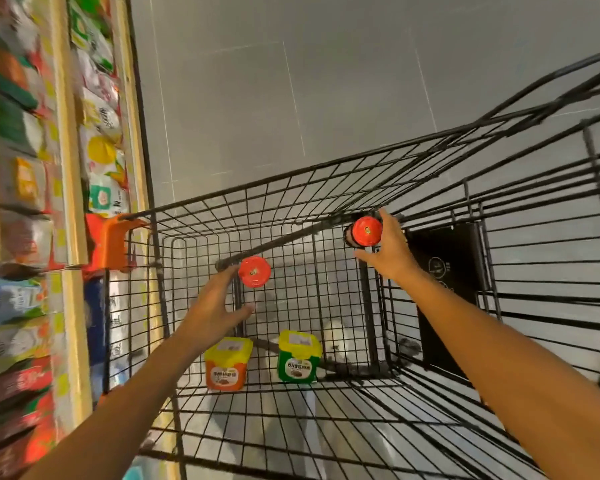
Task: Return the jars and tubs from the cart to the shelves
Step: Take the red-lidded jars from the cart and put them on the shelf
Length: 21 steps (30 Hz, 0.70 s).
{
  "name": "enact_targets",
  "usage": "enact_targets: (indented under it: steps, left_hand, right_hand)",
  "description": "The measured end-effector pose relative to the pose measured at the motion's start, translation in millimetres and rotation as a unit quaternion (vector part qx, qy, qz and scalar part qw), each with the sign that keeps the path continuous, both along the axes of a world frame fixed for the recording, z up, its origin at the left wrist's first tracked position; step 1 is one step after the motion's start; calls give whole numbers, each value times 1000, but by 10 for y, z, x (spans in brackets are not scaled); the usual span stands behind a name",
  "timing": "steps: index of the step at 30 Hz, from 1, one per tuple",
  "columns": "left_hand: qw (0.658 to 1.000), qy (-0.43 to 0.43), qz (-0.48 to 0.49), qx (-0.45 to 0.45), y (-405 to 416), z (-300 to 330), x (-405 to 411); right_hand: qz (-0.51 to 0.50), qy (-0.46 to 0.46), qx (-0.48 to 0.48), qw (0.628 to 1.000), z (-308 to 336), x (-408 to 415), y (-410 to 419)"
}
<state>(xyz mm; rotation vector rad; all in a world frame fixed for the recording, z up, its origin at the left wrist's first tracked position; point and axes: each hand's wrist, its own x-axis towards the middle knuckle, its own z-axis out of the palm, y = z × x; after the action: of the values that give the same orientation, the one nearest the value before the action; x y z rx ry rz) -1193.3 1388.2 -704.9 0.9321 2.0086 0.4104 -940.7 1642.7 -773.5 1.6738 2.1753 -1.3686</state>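
The big black wire cart (326,410) stands right of the packed wooden shelves (66,202). The right hand (390,252) holds a red-lidded jar (366,231). The left hand (219,303), fingers spread, sits just beside another red-lidded jar (254,271), which stands upright. Two square tubs, orange (226,363) and green (299,356), wait near.

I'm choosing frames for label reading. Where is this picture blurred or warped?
Head view: shelf packets at left smear with motion blur; cart wires bow from wide-angle distortion; the orange tub and green tub stay fairly sharp, labels partly legible.
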Motion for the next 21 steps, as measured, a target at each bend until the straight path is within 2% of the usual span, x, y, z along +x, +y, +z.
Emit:
enact_targets:
  steps: [5,9,14,21]
  left_hand:
    - [1000,9,10,1,-37,-219,-28]
    - [998,1,40,-40,-146,-349,-37]
    - [997,0,55,-46,-167,-432,-55]
    - [993,-51,102,-39,76,-727,-170]
  right_hand:
    - [-8,24,16,1000,-471,-22,99]
    - [-24,67,46,996,-623,-40,42]
    - [-61,81,86,991,-550,-72,-66]
    - [-53,113,51,991,-140,7,-513]
